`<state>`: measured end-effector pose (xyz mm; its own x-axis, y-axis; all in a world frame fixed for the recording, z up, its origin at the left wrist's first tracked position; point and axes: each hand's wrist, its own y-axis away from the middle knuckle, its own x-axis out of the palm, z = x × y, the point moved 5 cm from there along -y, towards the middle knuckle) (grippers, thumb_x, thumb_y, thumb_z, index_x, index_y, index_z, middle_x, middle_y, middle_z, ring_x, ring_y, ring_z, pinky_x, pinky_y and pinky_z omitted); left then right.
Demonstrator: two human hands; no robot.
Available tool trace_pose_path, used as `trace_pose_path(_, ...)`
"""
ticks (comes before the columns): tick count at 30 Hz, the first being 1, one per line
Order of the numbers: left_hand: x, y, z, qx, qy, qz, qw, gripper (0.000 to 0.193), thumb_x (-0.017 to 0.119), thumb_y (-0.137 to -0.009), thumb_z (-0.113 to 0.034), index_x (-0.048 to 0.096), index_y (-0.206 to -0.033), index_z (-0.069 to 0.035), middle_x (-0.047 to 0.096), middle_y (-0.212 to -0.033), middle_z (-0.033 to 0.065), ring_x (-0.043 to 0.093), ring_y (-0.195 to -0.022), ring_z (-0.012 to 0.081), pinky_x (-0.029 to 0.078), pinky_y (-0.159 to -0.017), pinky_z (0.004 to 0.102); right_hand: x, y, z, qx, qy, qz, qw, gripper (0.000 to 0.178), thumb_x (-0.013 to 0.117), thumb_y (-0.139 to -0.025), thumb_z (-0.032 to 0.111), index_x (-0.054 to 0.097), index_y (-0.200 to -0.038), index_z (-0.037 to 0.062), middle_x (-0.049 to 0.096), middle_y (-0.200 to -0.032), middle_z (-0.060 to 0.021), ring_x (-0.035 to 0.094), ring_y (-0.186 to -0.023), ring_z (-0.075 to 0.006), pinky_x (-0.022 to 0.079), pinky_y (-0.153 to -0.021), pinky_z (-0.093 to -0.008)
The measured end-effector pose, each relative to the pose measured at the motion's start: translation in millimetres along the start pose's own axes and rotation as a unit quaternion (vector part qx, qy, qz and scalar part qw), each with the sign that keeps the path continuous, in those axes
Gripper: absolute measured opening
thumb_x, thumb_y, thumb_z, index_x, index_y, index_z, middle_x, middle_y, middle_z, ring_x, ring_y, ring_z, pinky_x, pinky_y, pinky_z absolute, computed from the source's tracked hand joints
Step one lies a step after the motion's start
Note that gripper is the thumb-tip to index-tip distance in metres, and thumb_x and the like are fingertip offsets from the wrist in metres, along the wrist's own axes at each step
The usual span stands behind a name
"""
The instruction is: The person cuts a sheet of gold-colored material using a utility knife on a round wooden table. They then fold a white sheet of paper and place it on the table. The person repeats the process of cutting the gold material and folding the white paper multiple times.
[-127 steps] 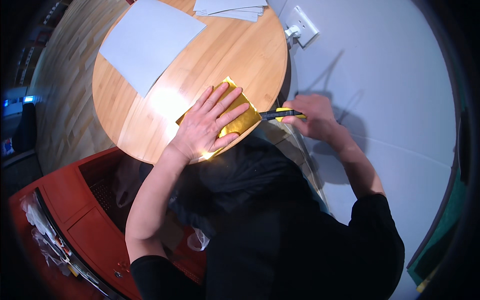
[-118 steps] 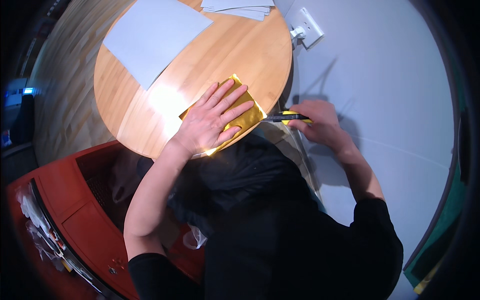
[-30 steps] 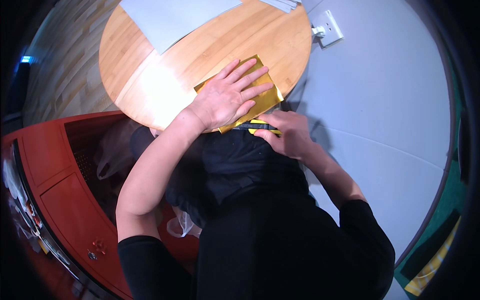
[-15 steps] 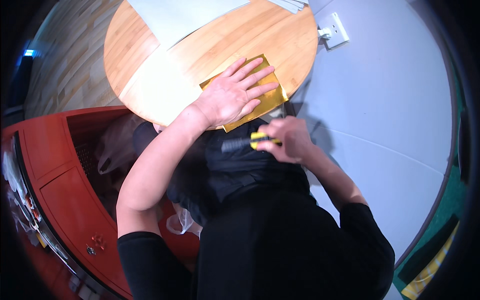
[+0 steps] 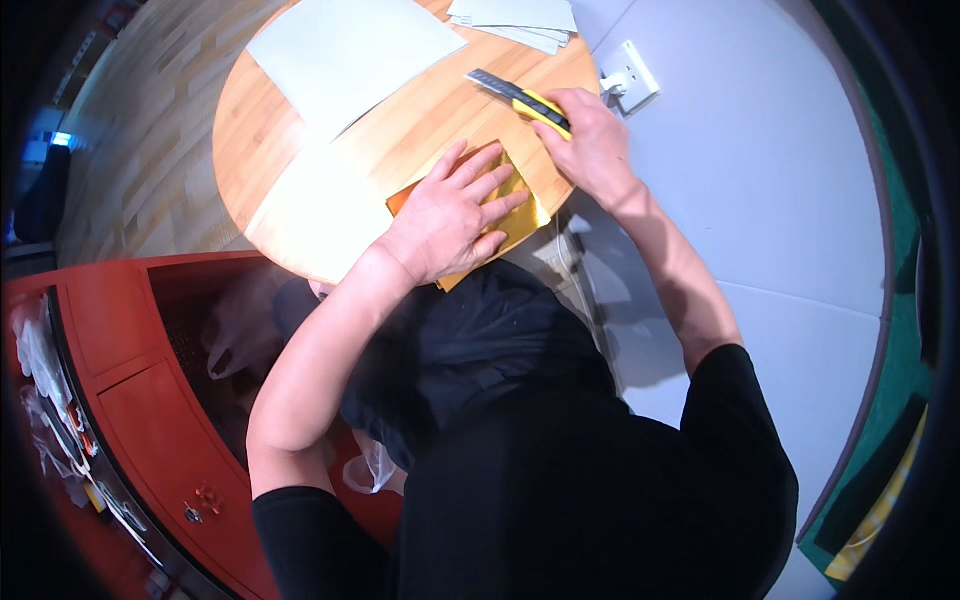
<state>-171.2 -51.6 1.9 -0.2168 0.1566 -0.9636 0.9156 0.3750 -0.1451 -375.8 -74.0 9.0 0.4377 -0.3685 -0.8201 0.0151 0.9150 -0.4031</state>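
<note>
A shiny gold sheet [image 5: 520, 214] lies at the near edge of a round wooden table [image 5: 400, 120], a corner of it sticking out past the rim. Flat on top of it rests my left hand [image 5: 447, 215], fingers spread, covering much of its middle. My right hand [image 5: 588, 145] grips a yellow and black utility knife [image 5: 543, 108] above the table's right side. The knife's segmented blade is extended and points to the far left, apart from the gold sheet.
A large white sheet [image 5: 350, 60] and a fan of smaller white papers [image 5: 520, 20] lie at the far side. Against the right wall [image 5: 760, 180] is an outlet with a plug [image 5: 632, 80]. A red cabinet [image 5: 150, 400] stands at left, with a clear plastic bag [image 5: 240, 325].
My right hand has lifted the knife from over my lap, up and away, to above the table's right side. My left hand stays flat on the gold sheet. The view has shifted slightly.
</note>
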Motion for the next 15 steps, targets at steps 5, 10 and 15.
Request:
trace_pose_path(5, -6, -5, -18, -0.066, 0.027, 0.047, 0.996, 0.071, 0.076, -0.084, -0.049, 0.06, -0.143, -0.013, 0.054, -0.152, 0.0141, 0.049, -0.136, 0.0339, 0.036, -0.116, 0.0459, 7, -3, 8, -0.063, 0.079, -0.059, 0.993, 0.028, 0.08, -0.084, 0.018, 0.073, -0.11, 0.0093, 0.069, -0.098, -0.009, 0.066, -0.093, -0.0313, 0.05, -0.087, -0.0416)
trace_pose_path(10, -3, 1, -12, -0.093, 0.105, 0.001, 0.99, 0.073, 0.086, -0.077, -0.033, 0.06, -0.14, -0.01, 0.054, -0.153, 0.0127, 0.049, -0.134, 0.035, 0.037, -0.115, 0.0471, -9, 51, -4, 0.147, -0.18, -0.005, 0.973, 0.012, 0.076, -0.092, 0.011, 0.072, -0.1, 0.0026, 0.065, -0.079, 0.0012, 0.059, -0.069, -0.0108, 0.045, -0.065, -0.0293)
trace_pose_path(15, -7, 2, -3, -0.123, 0.19, -0.012, 0.974, 0.063, 0.086, -0.076, -0.028, 0.063, -0.131, -0.006, 0.057, -0.15, 0.0121, 0.049, -0.135, 0.0343, 0.037, -0.114, 0.0481, -12, 102, -1, 0.277, -0.312, 0.083, 0.905, 0.011, 0.072, -0.097, 0.009, 0.071, -0.095, -0.0015, 0.059, -0.069, 0.0062, 0.049, -0.061, 0.001, 0.038, -0.053, -0.0212)
